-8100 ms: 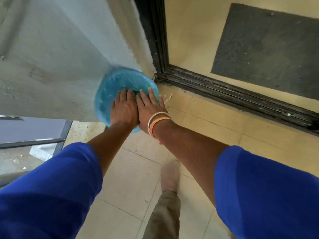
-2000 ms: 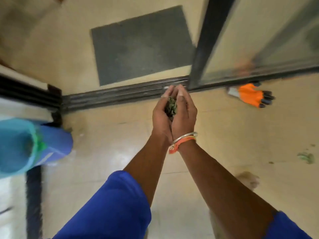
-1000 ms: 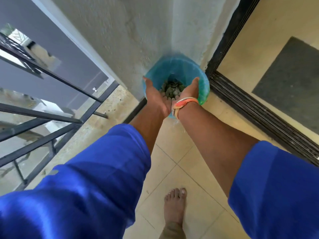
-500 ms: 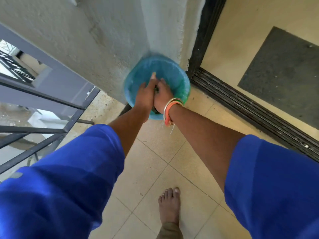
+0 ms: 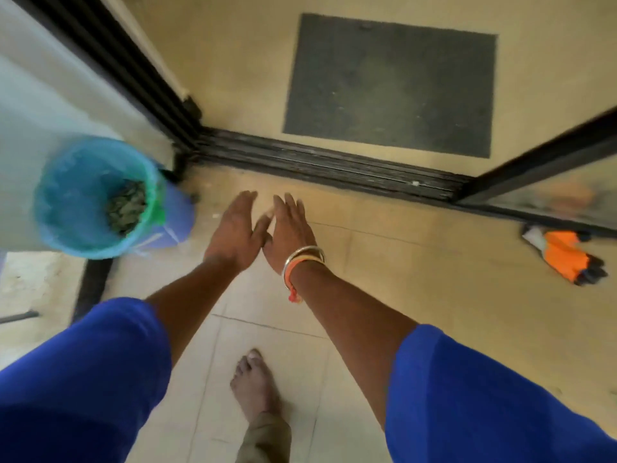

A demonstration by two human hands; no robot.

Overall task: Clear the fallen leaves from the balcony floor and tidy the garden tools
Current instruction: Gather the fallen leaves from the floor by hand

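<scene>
Left, by wall: blue bin (image 5: 68,182) w/ leaves (image 5: 127,208) inside. Centre: left hand (image 5: 233,233) & right hand (image 5: 289,228) side by side above floor, fingers straight, holding nothing. Right: orange glove (image 5: 564,259) on floor near door.

Bin liner (image 5: 66,195), nine o'clock: translucent turquoise-blue, green patch at the rim. Bin body (image 5: 178,218): solid mid-blue. Leaves (image 5: 127,208) inside: dull olive-green. Work glove (image 5: 564,259), three o'clock: orange, black fingertips, pale cuff. Doormat (image 5: 390,85), one o'clock: plain charcoal grey. Door track (image 5: 317,165): black. Floor tiles (image 5: 400,279): cream, unpatterned. Sleeves (image 5: 83,379): royal blue. Bangle (image 5: 305,252): silver, beside an orange thread (image 5: 293,289). Trouser leg (image 5: 263,439), six o'clock: khaki.
</scene>
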